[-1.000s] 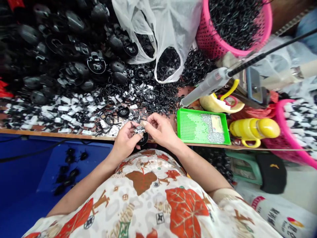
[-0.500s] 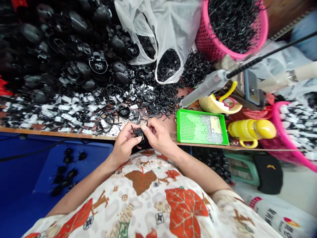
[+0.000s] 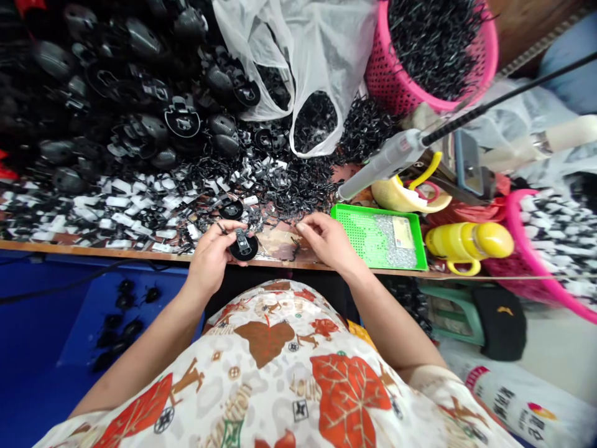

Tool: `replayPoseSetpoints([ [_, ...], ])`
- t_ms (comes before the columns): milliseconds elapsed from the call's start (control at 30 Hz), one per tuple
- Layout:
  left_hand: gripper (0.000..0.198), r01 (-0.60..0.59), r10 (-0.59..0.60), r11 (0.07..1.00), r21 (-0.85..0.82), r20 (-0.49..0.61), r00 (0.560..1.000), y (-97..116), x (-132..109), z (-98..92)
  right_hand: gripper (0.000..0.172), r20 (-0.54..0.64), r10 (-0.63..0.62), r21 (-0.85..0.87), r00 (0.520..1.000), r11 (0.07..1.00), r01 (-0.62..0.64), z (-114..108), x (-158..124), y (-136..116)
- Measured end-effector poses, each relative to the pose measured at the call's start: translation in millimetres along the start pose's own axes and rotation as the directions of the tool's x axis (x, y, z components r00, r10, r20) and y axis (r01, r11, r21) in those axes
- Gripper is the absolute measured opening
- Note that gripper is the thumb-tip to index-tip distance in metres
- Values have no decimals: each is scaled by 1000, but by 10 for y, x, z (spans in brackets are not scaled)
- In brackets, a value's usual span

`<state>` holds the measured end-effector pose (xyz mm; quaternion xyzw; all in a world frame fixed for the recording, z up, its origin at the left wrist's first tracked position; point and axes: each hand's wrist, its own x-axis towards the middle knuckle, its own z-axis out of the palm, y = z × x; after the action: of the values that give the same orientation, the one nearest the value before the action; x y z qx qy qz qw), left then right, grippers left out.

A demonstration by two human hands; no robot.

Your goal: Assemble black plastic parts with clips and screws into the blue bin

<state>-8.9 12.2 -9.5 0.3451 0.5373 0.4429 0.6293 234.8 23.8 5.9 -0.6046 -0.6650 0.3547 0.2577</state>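
My left hand [image 3: 211, 256] grips a round black plastic part [image 3: 244, 247], a disc with a raised grey-black bracket on it, at the front edge of the bench. To the right, my right hand [image 3: 325, 241] is apart from it, thumb and fingertips pinched together just above the bench top. A tiny dark bit shows at those fingertips, too small to name. Small black strips [image 3: 295, 250] lie on the wood below them. Another black disc [image 3: 231, 208] rests among loose parts beyond my left hand.
Heaped black housings [image 3: 140, 127] and white pieces [image 3: 122, 218] cover the bench's left. A green tray [image 3: 334, 236] and yellow bottle [image 3: 450, 240] stand right. Behind are a plastic bag [image 3: 321, 56] and pink basket [image 3: 380, 81]. A blue bin [image 3: 79, 330] sits below left.
My hands, together at the black part before, have moved apart. The left carries the round part a little left; the right has shifted right over the bench top.
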Motion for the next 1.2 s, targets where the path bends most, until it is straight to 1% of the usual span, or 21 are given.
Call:
replayPoseSetpoints([
  [67,25,30,-30,999,-19,26,999,31,-5,0,15,86,25,-209,996,978,-7,-23,-37,33],
  [133,24,87,-84,996,-29,79,993,45,-36,46,11,140,77,-336,987,942,-26,34,-65,44],
  [200,26,156,-150,987,-33,145,978,40,-73,110,7,142,96,-363,985,931,-39,116,-65,48],
  [233,27,191,-182,981,-38,174,968,32,-89,138,6,131,89,-333,987,942,-40,151,-54,46],
  [300,28,254,-236,965,-59,214,948,15,-104,175,10,76,63,-179,995,983,-49,191,-25,29],
  [333,28,279,-255,957,-76,228,939,9,-104,183,11,32,59,-51,998,997,-57,199,-13,8],
  [367,27,301,-271,949,-95,243,931,6,-99,186,12,-8,66,105,998,992,-65,204,-4,-22],
  [400,27,320,-283,941,-113,258,924,6,-93,188,13,-30,83,269,996,960,-71,207,1,-60],
  [433,27,333,-289,934,-130,272,918,11,-86,190,14,-31,99,420,995,904,-77,213,2,-103],
  [467,26,339,-289,930,-146,282,915,19,-80,196,16,-15,104,534,995,842,-80,224,-1,-148],
  [500,26,335,-282,929,-159,287,916,29,-77,204,18,4,90,597,996,798,-75,238,-4,-188],
  [533,26,322,-266,931,-171,285,921,41,-76,216,18,7,57,608,998,792,-50,256,-8,-220],
  [567,25,299,-243,937,-183,275,930,54,-78,229,17,-12,9,572,1000,820,0,275,-11,-242],
  [633,25,238,-187,950,-202,242,952,77,-86,254,12,-89,-109,414,990,900,136,307,-16,-251],
  [700,24,177,-136,962,-206,201,970,90,-92,270,7,-167,-195,279,967,931,236,320,-25,-234],
  [733,24,153,-118,968,-200,178,977,92,-93,275,6,-202,-213,250,956,932,261,320,-33,-225],
  [800,25,123,-99,976,-180,138,985,85,-90,283,7,-254,-223,218,941,935,281,316,-55,-222],
  [867,25,99,-83,982,-163,102,991,66,-83,290,7,-271,-249,146,930,944,295,314,-81,-238],
  [1033,22,45,-35,989,-138,71,997,9,-69,301,8,-243,-341,-96,908,940,328,342,-121,-273],
  [1200,23,38,-34,996,-84,46,998,-36,-83,288,11,-183,-347,-197,920,930,312,384,-168,-268],
])
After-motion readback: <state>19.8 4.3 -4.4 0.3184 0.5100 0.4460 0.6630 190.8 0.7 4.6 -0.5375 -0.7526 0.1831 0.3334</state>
